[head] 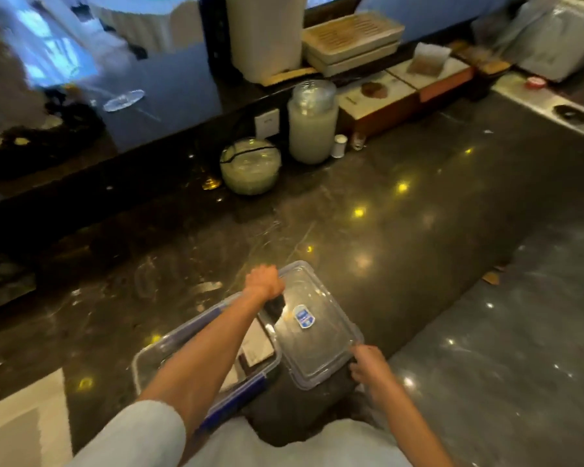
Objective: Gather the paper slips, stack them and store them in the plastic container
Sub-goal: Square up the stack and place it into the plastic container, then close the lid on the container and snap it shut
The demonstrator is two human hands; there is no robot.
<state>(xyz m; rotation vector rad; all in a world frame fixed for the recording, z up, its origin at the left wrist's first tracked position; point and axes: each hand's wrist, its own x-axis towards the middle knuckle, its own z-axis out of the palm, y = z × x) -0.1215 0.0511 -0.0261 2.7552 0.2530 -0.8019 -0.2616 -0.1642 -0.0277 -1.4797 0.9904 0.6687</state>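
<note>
Two hands grip the clear lid (312, 326): the left hand (263, 281) closed on its far-left corner, the right hand (368, 364) pinching its near-right corner, likely to swing it over the plastic container (155, 357) just left on the dark counter (402, 230), paper slips (257, 345) already inside.

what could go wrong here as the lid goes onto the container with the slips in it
The lid is held only at two edges, by the left hand and right hand, so it could tilt or slip. The left forearm crosses the open container and might disturb the paper slips. A raised slip could get pinched under the rim.
</note>
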